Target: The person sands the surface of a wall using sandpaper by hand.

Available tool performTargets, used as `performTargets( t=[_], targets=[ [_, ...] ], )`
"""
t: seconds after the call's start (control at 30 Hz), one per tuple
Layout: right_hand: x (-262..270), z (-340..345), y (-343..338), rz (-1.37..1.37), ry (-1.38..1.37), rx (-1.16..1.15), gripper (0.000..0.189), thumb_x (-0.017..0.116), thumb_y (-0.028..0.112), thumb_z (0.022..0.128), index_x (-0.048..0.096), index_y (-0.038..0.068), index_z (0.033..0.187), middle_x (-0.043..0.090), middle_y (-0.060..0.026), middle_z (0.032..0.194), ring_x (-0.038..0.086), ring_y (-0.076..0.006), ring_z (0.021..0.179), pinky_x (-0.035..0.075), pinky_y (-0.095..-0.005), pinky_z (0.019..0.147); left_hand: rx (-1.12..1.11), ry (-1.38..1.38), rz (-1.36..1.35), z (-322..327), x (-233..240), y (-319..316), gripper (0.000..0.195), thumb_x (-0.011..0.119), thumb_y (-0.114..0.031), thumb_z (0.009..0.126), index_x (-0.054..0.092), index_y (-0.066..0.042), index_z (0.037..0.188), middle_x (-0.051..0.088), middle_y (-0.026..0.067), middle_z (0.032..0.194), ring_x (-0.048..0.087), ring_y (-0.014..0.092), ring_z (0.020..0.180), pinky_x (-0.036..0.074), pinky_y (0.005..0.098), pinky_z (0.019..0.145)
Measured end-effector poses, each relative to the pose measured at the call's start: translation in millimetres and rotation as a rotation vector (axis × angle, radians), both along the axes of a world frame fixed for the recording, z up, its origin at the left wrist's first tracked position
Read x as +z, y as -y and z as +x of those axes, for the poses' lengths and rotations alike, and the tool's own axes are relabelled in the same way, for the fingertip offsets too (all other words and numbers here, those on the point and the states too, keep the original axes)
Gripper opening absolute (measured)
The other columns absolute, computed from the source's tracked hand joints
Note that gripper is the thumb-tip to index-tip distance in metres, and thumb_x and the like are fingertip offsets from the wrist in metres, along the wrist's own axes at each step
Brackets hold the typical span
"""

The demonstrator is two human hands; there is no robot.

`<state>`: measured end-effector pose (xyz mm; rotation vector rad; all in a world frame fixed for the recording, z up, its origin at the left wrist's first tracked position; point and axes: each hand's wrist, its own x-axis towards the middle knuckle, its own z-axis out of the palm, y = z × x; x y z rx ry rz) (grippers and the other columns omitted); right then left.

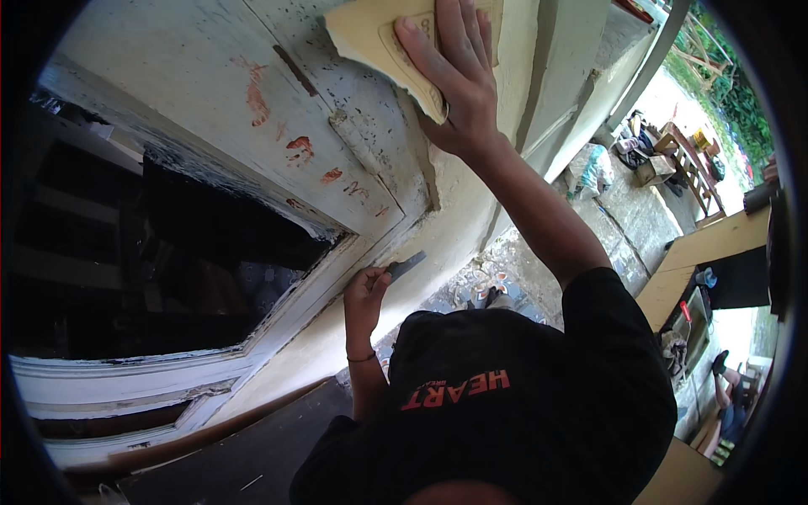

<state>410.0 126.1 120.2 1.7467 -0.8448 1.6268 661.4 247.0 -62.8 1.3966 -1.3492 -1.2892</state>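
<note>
My right hand (pixel 464 82) is raised at the top, its fingers spread over a torn tan sheet (pixel 379 38) with printing on it, held flat against the pale wall. Whether the sheet is sandpaper or cardboard cannot be told. Lower and to the left, my left hand (pixel 366 293) pinches a thin, flat grey piece (pixel 407 265) beside the corner of the window frame (pixel 322 271). The white painted wooden panel (pixel 252 107) between the window opening and the sheet has reddish-brown marks, dark specks and a hinge-like raised strip (pixel 353 142).
A dark flat surface (pixel 252 454) lies at the lower left. A plastic bag (pixel 590 170), shoes and a wooden rack (pixel 694 170) stand on the concrete floor (pixel 637 221) at the right. At the far right, another person's legs (pixel 729 391) show beyond a wooden cabinet or table.
</note>
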Motion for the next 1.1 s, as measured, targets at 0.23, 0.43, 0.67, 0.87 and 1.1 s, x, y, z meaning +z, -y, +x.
performTargets(
  t=[0.23, 0.43, 0.67, 0.87, 1.1],
  targets=[
    [-185.8, 21.9, -40.2, 0.557, 0.508, 0.011, 0.053, 0.051, 0.016, 0.085, 0.036, 0.002, 0.134, 0.012, -0.0252, 0.146, 0.006, -0.0406, 0.136, 0.009, -0.0472, 0.109, 0.086, 0.097, -0.088, -7.2, -8.3, -0.9, 0.018, 0.064, -0.014, 0.084, 0.059, 0.003, 0.089, 0.061, 0.0021, 0.077, 0.054, 0.006, 0.072, 0.042, 0.0196, 0.065],
    [-282.3, 24.9, -53.5, 1.361, 1.798, 0.273, 0.06, 0.031, 0.044, 0.095, 0.045, -0.007, 0.123, 0.052, -0.0197, 0.12, 0.049, -0.0258, 0.11, 0.035, -0.0333, 0.093, 0.06, 0.119, -0.118, -15.0, -9.3, -1.4, 0.017, 0.063, -0.014, 0.085, 0.058, 0.002, 0.087, 0.059, 0.0002, 0.075, 0.052, 0.005, 0.069, 0.04, 0.0185, 0.063],
    [-299.0, 0.7, -31.3, 1.091, 1.593, 0.117, 0.067, 0.036, 0.052, 0.091, 0.055, -0.01, 0.109, 0.061, -0.0202, 0.1, 0.056, -0.0292, 0.096, 0.039, -0.0356, 0.086, 0.018, 0.157, -0.13, -11.5, -7.9, -1.1, 0.017, 0.062, -0.014, 0.085, 0.057, 0.002, 0.089, 0.056, -0.0011, 0.075, 0.048, 0.004, 0.067, 0.038, 0.0181, 0.061],
    [-339.9, 19.8, -38.9, 1.165, 2.086, 0.137, 0.059, 0.037, 0.048, 0.092, 0.054, -0.007, 0.107, 0.059, -0.0146, 0.104, 0.057, -0.0235, 0.091, 0.043, -0.0365, 0.077, 0.009, 0.126, -0.099, -8.9, -9.9, -1.6, 0.018, 0.061, -0.014, 0.086, 0.056, 0.002, 0.09, 0.056, -0.0005, 0.076, 0.049, 0.005, 0.069, 0.039, 0.0185, 0.062],
    [-339.2, -8.5, -28.2, 1.017, 2.041, 0.266, 0.061, 0.036, 0.047, 0.093, 0.049, -0.009, 0.114, 0.057, -0.0151, 0.111, 0.055, -0.0234, 0.096, 0.039, -0.0307, 0.084, -0.025, 0.147, -0.098, -6.7, -10.6, -1.1, 0.017, 0.061, -0.013, 0.086, 0.055, 0.002, 0.09, 0.055, -0.0003, 0.076, 0.049, 0.004, 0.07, 0.038, 0.0183, 0.062]
  ],
)
